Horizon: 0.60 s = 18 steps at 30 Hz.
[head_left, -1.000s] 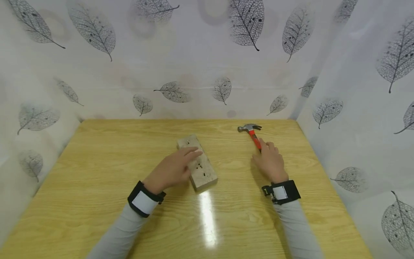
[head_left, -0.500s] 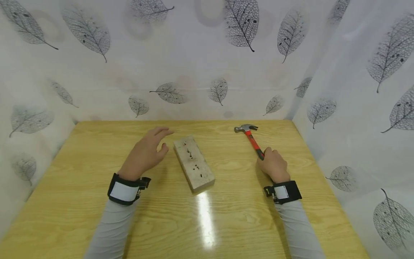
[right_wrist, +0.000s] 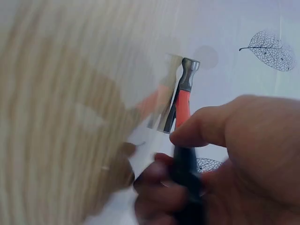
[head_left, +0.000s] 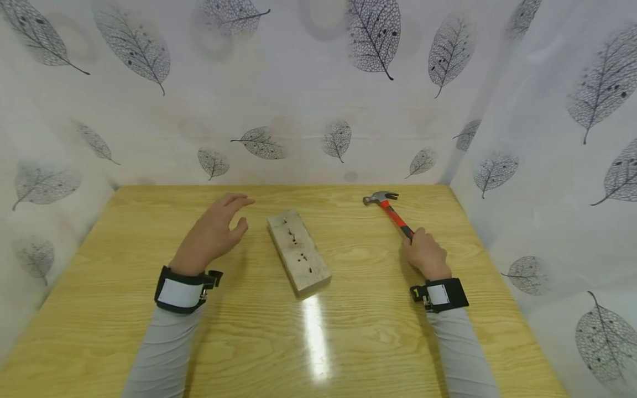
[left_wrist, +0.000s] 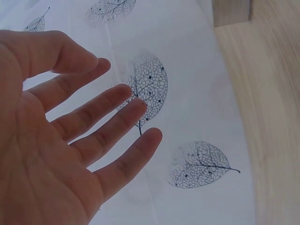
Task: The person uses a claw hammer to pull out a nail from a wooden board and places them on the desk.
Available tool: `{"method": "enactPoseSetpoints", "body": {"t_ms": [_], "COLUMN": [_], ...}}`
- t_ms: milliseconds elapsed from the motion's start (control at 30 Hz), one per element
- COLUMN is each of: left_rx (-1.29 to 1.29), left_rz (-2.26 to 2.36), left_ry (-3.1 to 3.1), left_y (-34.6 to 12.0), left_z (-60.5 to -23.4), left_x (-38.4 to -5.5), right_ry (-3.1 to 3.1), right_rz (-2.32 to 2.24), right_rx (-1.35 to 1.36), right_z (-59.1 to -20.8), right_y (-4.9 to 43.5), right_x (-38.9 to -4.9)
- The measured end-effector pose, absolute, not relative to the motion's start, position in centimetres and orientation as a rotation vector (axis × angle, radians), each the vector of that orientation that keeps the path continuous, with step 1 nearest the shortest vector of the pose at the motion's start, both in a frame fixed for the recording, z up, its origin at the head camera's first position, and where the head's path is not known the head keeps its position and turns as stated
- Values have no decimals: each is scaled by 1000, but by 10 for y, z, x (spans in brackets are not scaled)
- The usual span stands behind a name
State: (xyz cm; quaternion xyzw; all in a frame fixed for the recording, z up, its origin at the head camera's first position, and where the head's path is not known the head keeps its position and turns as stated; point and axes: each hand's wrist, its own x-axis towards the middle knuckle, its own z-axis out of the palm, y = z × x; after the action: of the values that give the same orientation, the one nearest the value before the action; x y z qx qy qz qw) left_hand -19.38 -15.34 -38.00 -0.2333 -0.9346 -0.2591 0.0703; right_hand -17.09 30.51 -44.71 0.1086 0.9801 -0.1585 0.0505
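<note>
One thing is being held: the right hand [head_left: 426,254] is grasping the hammer [head_left: 396,217] by its dark end, right of the block [head_left: 298,251]; the left hand [head_left: 210,235] is hovering left of it, fingers loose, empty. Wrapping fingers firmly should be steadying the head.

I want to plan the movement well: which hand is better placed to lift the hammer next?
Probably the right hand: it grips the hammer. The left hand holds nothing and is on the opposite side of the block from the hammer.
</note>
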Motion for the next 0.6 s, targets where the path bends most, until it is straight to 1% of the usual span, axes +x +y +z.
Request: {"method": "enactPoseSetpoints", "body": {"t_ms": [333, 600], "left_rx": [-696, -680], "left_rz": [-776, -782], "left_ry": [-2813, -2817], "left_y": [-156, -156], "left_z": [-378, -377], "left_x": [-193, -189], "right_ry": [3182, 3248], "right_rz": [-354, -368], "right_rx": [429, 377], "right_z": [-447, -441], "right_y": [324, 314], "right_x": [-167, -169]}}
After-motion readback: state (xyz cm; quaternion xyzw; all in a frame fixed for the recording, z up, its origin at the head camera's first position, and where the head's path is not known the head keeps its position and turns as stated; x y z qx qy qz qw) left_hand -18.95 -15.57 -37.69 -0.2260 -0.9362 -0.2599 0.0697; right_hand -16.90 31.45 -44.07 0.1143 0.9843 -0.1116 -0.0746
